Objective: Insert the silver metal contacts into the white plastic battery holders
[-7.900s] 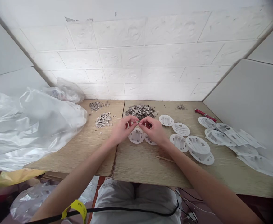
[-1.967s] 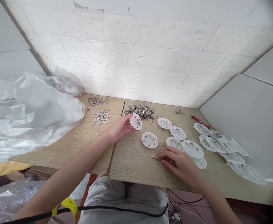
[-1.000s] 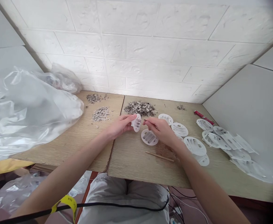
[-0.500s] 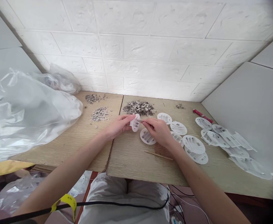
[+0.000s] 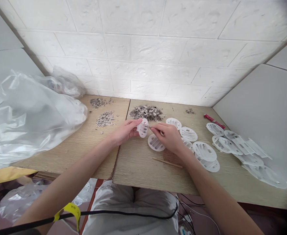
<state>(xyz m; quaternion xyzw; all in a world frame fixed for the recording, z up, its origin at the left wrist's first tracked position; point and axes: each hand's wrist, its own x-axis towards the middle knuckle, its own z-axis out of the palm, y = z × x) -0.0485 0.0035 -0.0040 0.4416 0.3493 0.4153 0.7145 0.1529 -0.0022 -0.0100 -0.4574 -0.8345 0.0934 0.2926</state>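
My left hand (image 5: 127, 131) grips a round white plastic plate with slots (image 5: 143, 128) by its left edge, tilted up above the table. Close to the plate's right side, my right hand (image 5: 166, 135) pinches a small thin metal piece (image 5: 150, 127), too small to name. Behind the plate lies a heap of small metal clips (image 5: 147, 112). A similar white plate (image 5: 156, 143) lies just below my right hand, and several more, such as this white plate (image 5: 188, 133), lie to its right. A thin wooden stick (image 5: 167, 162) rests nearer the front edge.
Smaller piles of metal pieces (image 5: 105, 119) lie on the left table board. A big clear plastic bag (image 5: 35, 120) covers the far left. Stacked white plates (image 5: 238, 143) and a red tube (image 5: 214, 121) are at the right. A black cable (image 5: 123, 213) crosses my lap.
The plate in my left hand has turned slightly to face me more. My right hand has shifted a little to the right with the metal piece.
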